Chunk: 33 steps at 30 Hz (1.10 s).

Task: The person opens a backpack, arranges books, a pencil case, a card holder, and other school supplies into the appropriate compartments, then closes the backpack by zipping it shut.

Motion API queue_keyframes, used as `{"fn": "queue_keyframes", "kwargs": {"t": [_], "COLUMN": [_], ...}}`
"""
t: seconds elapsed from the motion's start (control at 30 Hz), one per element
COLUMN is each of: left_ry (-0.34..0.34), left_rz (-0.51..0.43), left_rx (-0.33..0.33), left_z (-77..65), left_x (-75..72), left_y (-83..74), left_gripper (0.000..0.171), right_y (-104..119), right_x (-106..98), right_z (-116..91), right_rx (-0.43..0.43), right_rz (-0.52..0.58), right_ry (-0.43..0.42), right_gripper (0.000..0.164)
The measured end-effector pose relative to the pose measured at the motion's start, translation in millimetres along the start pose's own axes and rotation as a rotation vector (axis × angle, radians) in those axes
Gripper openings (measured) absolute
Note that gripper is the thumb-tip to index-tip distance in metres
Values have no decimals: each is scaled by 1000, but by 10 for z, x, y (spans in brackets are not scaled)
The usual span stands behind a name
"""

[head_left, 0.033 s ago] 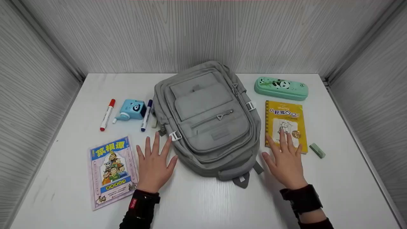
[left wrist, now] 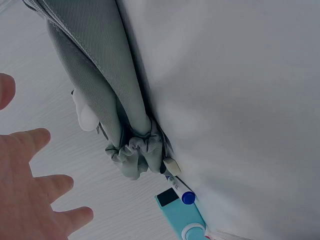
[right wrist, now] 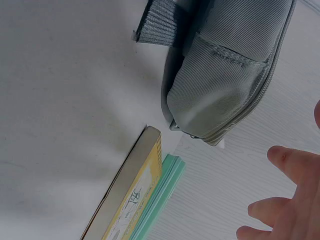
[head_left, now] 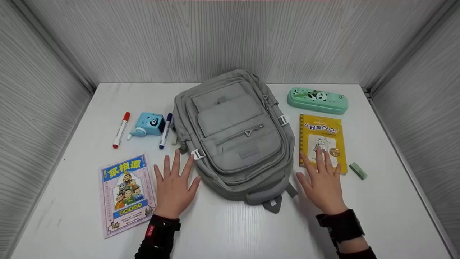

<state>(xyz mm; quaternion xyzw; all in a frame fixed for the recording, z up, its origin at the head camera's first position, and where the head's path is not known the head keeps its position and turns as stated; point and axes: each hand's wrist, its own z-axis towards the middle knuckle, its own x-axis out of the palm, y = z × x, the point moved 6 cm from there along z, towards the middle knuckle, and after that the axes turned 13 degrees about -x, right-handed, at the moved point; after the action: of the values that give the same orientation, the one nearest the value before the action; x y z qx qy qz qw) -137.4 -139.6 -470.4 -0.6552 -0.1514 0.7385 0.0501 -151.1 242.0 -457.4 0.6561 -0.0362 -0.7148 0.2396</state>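
Observation:
A grey backpack (head_left: 237, 144) lies on the white table, its zipped front pocket facing up. My left hand (head_left: 176, 192) has its fingers spread between the backpack and a pink and blue picture book (head_left: 127, 194); its fingertips come near the white side buckle (head_left: 198, 154). In the left wrist view, those straight fingers (left wrist: 52, 187) hold nothing. My right hand (head_left: 323, 187) is also spread, its fingertips overlapping the lower part of a yellow spiral-bound book (head_left: 321, 124) in the head view. The right wrist view shows these fingers (right wrist: 270, 210) holding nothing, apart from the backpack (right wrist: 220, 85).
Left of the backpack are a red marker (head_left: 121, 130), a light blue panda-print pencil sharpener (head_left: 150, 123) with a crank, and a blue marker (head_left: 165, 131). A mint panda pencil case (head_left: 317, 101) lies at the back right. Beside the yellow book is a small green block (head_left: 358, 171).

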Motion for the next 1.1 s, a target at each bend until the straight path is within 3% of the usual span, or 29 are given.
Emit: {"fn": "queue_keyframes", "kwargs": {"t": [0.1,0.27,0.47,0.6,0.73,0.87,0.97,1.1], "left_ry": [5,18,31,69,72,2,-36,-41], "left_rz": [-21,-87,-99,-69,-31,-8,-25,-32], "left_rx": [17,97,268,362,420,460,469,457], "left_z": [-33,-142,-275,-356,-419,-443,-433,-394], "left_x": [-15,-36,31,146,257,307,306,297], "left_y": [-75,-361,-782,-973,-1049,-1060,-1043,-981], "left_gripper": [65,64,61,58,47,28,14,15], "right_y": [7,11,-10,-86,-164,-206,-219,-200], "right_x": [-20,-62,-70,10,127,190,207,224], "right_z": [14,105,330,532,722,834,849,807], "right_rx": [-4,-15,-7,32,79,127,163,165], "right_rz": [27,105,182,253,309,326,323,318], "right_ry": [-23,-74,-49,2,58,76,77,80], "right_gripper": [58,57,55,55,55,54,53,49]}}
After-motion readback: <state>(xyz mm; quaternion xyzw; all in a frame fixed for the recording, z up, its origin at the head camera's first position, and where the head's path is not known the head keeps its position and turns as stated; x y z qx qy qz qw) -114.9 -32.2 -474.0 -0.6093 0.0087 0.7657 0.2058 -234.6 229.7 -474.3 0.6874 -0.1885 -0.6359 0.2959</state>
